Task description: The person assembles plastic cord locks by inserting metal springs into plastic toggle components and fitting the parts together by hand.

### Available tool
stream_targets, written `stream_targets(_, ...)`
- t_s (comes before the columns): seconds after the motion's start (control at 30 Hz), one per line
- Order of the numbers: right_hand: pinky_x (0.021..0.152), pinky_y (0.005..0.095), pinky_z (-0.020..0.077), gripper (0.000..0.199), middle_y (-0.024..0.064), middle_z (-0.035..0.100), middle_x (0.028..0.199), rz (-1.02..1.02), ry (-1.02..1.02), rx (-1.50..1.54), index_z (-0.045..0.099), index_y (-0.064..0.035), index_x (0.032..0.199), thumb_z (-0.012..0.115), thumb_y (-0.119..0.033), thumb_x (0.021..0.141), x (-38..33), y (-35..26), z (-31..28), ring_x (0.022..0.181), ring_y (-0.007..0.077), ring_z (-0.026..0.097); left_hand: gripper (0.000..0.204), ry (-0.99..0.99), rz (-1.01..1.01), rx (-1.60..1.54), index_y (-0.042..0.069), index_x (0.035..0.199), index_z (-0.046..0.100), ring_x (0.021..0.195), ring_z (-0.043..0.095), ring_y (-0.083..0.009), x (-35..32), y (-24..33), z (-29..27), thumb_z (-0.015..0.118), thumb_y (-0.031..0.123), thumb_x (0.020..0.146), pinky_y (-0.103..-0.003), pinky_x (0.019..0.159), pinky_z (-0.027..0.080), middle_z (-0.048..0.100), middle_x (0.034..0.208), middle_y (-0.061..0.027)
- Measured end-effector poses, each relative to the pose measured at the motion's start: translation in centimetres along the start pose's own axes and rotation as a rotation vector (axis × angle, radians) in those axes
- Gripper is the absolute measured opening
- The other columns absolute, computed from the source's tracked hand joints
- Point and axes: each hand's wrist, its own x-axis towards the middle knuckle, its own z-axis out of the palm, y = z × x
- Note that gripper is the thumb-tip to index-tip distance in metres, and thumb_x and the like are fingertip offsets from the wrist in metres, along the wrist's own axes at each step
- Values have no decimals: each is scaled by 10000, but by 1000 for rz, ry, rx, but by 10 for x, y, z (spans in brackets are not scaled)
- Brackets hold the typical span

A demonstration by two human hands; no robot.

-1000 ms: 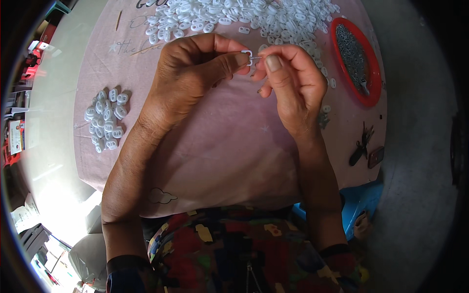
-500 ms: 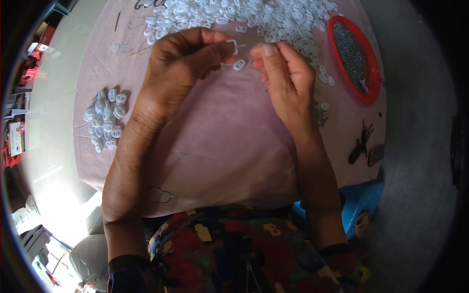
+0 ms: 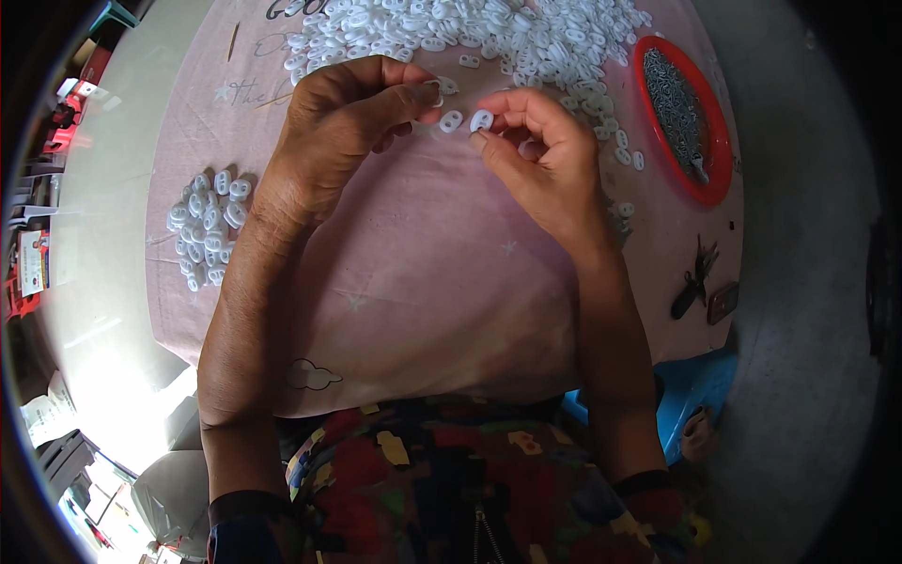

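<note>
My left hand (image 3: pixel 352 122) is closed in a pinch on a small white plastic piece (image 3: pixel 445 86), partly hidden by the fingers. Close by on its right, my right hand (image 3: pixel 550 155) grips a white oval two-holed plastic piece (image 3: pixel 482 120) between thumb and forefinger. A similar loose oval piece (image 3: pixel 451 121) is seen between the two hands, beside the left fingertips. Beyond both hands spreads a large heap of white oval pieces (image 3: pixel 451 33). A smaller pile of such pieces (image 3: pixel 209 226) sits left of my left forearm.
A red oval tray (image 3: pixel 722 174) of small grey metal parts (image 3: pixel 675 103) stands at the far right of the pink tablecloth (image 3: pixel 432 282). Keys (image 3: pixel 693 287) and a small dark case (image 3: pixel 723 302) lie near the right edge. A blue stool (image 3: pixel 709 390) is below it.
My right hand has turned and its fingers have opened out a little, so a white oval piece now shows in its pinch. The piece in my left fingers has tilted.
</note>
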Motion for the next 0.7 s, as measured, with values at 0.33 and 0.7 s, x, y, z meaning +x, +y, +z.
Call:
stream_targets(0.33,551,174,373,330,-2,611,902,117,-80,587,601,-12,1176,656,-38,851,3,-16,-10,690,22,484,158,-47,77,16,43,969,669,663,513,-43,-6,-1,6,658,164,868,-201,610,387,668,782,-13)
stream_targets(0.7,605,158,390,330,-14,555,839,-44,-9,429,591,13,1175,646,-8,851,1,-13,-3,709,25,485,173,-62,51,-2,51,974,672,670,516,-38,-6,2,6,670,184,863,-197,617,390,668,775,-3)
